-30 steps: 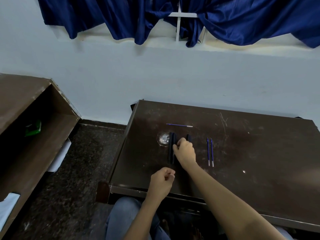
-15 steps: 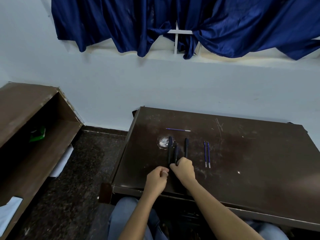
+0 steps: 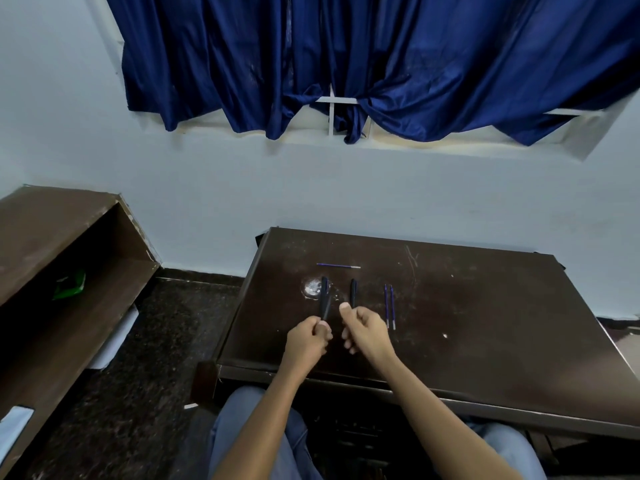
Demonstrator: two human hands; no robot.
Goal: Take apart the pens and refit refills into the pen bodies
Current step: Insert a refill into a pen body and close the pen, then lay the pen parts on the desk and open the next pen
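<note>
From the head view, the left hand (image 3: 306,337) pinches a black pen (image 3: 325,303) by its near end, raised for pulling apart. The right hand (image 3: 367,332) curls beside a second pen (image 3: 352,292); whether it grips, I cannot tell. Two refills (image 3: 389,306) lie parallel on the bench (image 3: 485,323), ready.

The left hand (image 3: 306,339) hides the near end of a black pen (image 3: 325,303).
</note>
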